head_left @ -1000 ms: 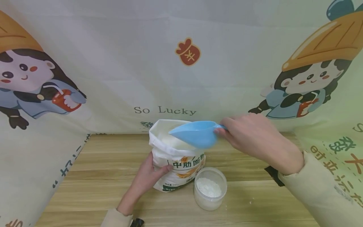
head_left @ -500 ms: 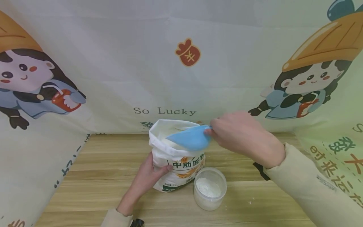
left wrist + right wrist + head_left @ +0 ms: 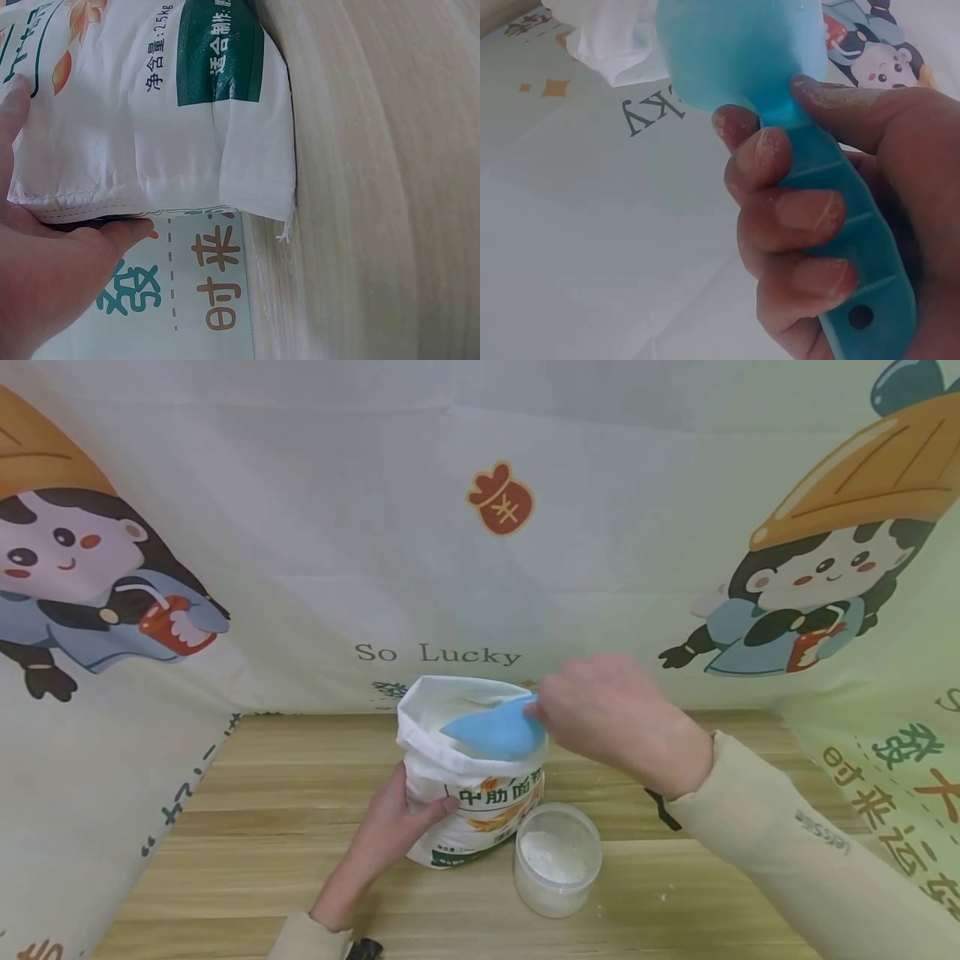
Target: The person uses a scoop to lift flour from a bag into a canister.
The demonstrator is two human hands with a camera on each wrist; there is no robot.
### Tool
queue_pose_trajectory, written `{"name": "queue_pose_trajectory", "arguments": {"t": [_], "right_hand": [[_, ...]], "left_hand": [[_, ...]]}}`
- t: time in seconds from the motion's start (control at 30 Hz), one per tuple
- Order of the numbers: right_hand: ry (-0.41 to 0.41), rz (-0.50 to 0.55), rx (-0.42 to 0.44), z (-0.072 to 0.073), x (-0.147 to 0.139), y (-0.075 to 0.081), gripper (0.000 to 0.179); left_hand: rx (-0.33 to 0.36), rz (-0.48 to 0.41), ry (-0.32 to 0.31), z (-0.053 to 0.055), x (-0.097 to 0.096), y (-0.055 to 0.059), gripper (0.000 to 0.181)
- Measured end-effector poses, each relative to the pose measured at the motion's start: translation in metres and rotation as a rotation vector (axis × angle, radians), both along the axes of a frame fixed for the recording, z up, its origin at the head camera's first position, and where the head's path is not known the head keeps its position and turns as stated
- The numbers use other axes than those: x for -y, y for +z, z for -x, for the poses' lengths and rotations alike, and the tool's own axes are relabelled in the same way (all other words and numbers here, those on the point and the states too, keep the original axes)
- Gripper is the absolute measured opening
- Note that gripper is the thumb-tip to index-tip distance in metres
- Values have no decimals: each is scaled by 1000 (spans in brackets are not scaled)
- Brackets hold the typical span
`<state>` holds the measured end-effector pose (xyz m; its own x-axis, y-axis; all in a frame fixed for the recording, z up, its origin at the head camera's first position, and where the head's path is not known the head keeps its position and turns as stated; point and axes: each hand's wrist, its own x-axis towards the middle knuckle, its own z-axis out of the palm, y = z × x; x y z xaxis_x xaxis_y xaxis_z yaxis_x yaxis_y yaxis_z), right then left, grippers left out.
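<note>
A white flour bag [image 3: 442, 810] stands on the table with its mouth folded outward. My left hand [image 3: 397, 814] grips its lower left side, thumb across the front and fingers behind. In the left wrist view the bag [image 3: 135, 127] shows its green label. My right hand [image 3: 607, 718] holds a blue scoop [image 3: 495, 731], its tip inside the bag's mouth. The right wrist view shows the fingers [image 3: 802, 210] of that hand wrapped round the scoop's ridged handle [image 3: 862, 262], dusted with white powder. In front of the bag sits a clear round tub [image 3: 557, 889] with white flour inside.
The wood-grain table [image 3: 285, 810] is backed and flanked by printed cloth [image 3: 360, 527] with cartoon figures. Small white specks of powder lie on the table right of the tub. A black strap [image 3: 663, 810] hangs by the right sleeve.
My right hand has moved left with the scoop, whose bowl now sits lower into the bag's mouth. The left hand, bag and tub have stayed in place.
</note>
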<state>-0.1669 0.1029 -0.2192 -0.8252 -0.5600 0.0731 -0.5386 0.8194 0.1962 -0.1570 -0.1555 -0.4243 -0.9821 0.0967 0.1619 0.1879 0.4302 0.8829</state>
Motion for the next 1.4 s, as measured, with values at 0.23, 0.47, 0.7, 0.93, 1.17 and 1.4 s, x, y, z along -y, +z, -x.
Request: {"name": "queue_pose_trajectory", "arguments": {"t": [0.23, 0.47, 0.7, 0.93, 1.17, 1.4], "right_hand": [[-22, -50, -6, 1, 9, -3, 42], [-8, -62, -67, 0, 17, -18, 44], [43, -61, -162, -6, 22, -30, 27], [18, -57, -195, -6, 29, -37, 31], [-1, -64, -227, -3, 36, -45, 32], [45, 3, -362, -1, 37, -59, 39]], "left_hand": [[-2, -14, -16, 2, 2, -2, 65], [-16, -14, -17, 3, 2, -3, 64], [-29, -40, -32, 2, 2, -2, 63], [-13, -41, -40, 1, 2, -1, 64], [-2, -38, -39, 2, 2, 0, 66], [-3, -48, -47, 2, 3, 0, 68]]}}
